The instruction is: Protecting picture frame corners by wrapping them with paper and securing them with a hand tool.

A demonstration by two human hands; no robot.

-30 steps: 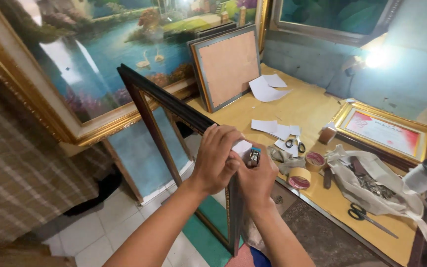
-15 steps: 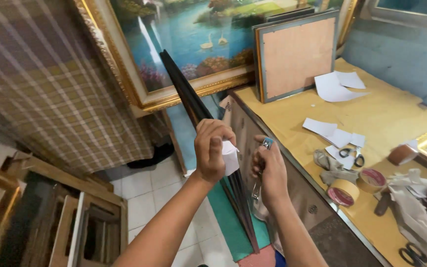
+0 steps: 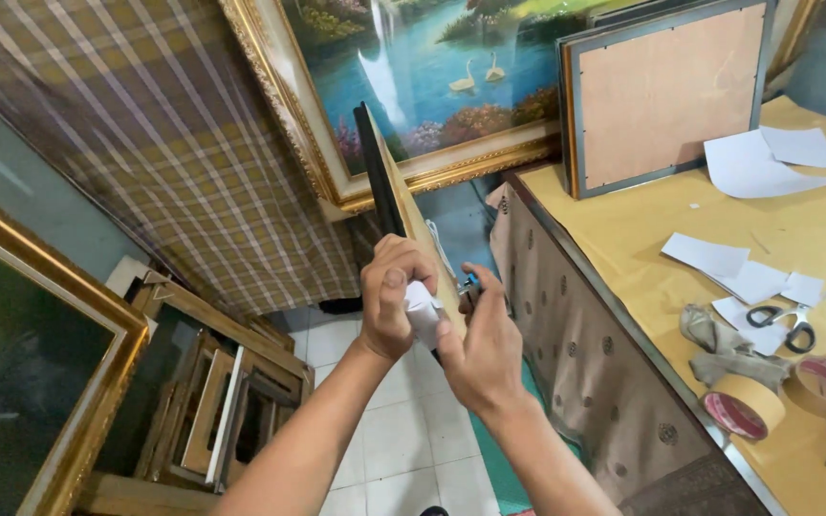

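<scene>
I am pinching the white cloth [image 3: 423, 313] in my left hand [image 3: 392, 298], wiping the dark frame [image 3: 381, 182] while my right hand [image 3: 482, 344], fingers closed, is steadying its edge firmly.

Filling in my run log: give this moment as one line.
left hand: grips white paper wad | right hand: on black frame, small tool unclear | table: tape rolls, scissors

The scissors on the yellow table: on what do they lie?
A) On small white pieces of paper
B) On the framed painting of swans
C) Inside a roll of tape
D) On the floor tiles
A: the black-handled scissors lie on the small white pieces of paper on the yellow table, apart from the tape rolls nearer the table's edge.
</scene>
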